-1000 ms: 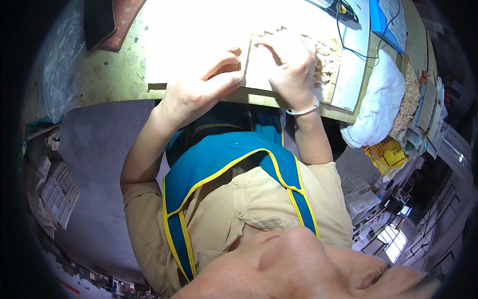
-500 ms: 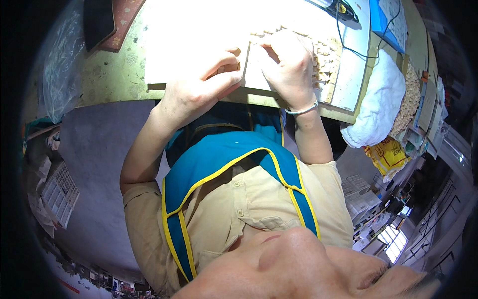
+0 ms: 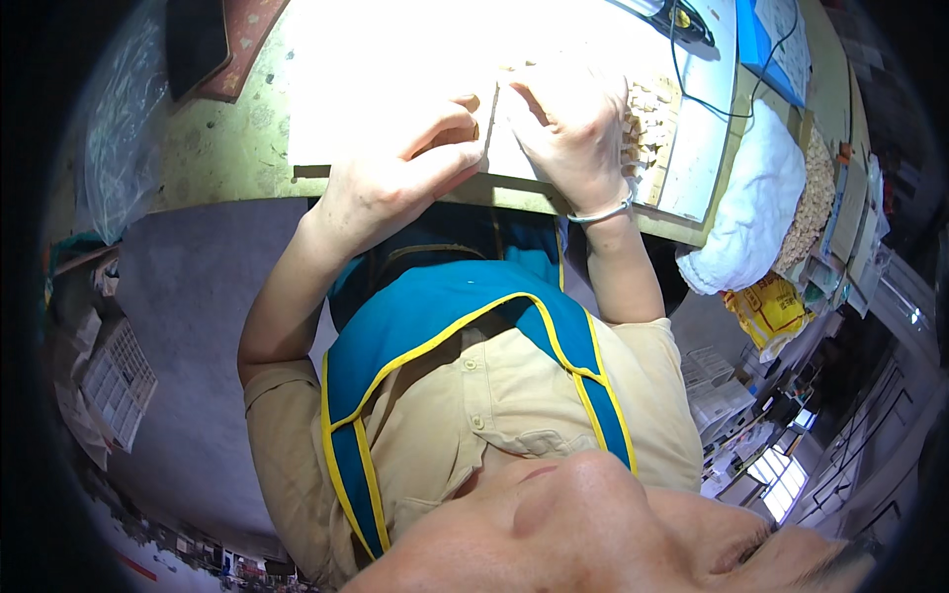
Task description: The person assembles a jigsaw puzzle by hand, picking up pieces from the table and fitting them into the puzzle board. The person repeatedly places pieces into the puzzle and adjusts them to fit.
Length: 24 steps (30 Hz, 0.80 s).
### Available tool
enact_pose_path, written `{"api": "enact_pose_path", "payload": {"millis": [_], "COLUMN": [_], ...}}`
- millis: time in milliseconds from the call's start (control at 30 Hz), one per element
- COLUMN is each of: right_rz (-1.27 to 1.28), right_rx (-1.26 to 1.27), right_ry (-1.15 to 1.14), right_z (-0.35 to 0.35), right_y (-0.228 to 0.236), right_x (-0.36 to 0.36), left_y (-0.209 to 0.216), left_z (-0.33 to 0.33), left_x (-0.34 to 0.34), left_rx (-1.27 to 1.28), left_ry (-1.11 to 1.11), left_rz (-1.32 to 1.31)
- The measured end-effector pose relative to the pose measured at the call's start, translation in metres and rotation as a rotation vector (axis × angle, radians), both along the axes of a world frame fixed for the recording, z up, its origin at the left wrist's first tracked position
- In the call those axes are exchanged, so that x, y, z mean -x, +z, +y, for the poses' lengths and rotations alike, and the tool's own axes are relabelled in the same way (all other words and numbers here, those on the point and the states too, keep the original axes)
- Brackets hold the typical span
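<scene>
A glaring white board (image 3: 314, 119) lies on the bench, washed out by strong light. Over its near edge my left hand (image 3: 400, 163) is curled, thumb and fingertips drawn together beside a thin dark edge; anything between them is lost in the glare. To its right my right hand (image 3: 575, 124), with a bracelet at the wrist, is closed with thumb and forefinger bent inward. What it pinches, if anything, cannot be made out. Rows of small beige pieces (image 3: 647, 128) lie right beside it, partly hidden behind the hand.
At the right lie a white cloth bundle (image 3: 743, 203), a mass of beige granules (image 3: 813, 198) and a yellow bag (image 3: 769, 314). A black-tipped tool (image 3: 692, 25) with a thin cable rests at the back right, near a blue folder (image 3: 766, 49). Clear plastic (image 3: 124, 128) hangs at the left.
My right hand has shifted very slightly, its fingers now a little lower and to the right over the small pieces. My left hand has stayed in place.
</scene>
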State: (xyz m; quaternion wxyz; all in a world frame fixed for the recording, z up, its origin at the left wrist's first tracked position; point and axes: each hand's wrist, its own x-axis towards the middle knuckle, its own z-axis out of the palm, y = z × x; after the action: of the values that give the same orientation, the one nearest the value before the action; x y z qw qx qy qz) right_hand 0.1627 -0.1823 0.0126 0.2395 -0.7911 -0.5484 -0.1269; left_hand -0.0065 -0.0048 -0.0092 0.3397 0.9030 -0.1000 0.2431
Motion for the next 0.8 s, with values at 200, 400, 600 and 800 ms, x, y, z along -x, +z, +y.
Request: {"api": "enact_pose_path", "payload": {"millis": [200,400,600,800], "right_rz": [-0.064,-0.035,-0.014,0.075], "right_rx": [0.036,0.021,-0.045,-0.011], "right_ry": [-0.032,-0.055,-0.048,-0.096], "right_z": [0.0,0.008,0.013,-0.005], "right_y": [-0.005,0.001,-0.002,0.003], "right_x": [0.0,0.003,0.0,0.001], "left_y": [0.0,0.001,0.001,0.001], "left_z": [-0.001,-0.001,-0.001,-0.001], "left_x": [0.001,0.001,0.001,0.001], "left_rx": [0.009,0.002,0.004,-0.004], "left_ry": [0.007,0.012,0.008,0.01], "left_rz": [0.012,0.006,0.01,0.021]}}
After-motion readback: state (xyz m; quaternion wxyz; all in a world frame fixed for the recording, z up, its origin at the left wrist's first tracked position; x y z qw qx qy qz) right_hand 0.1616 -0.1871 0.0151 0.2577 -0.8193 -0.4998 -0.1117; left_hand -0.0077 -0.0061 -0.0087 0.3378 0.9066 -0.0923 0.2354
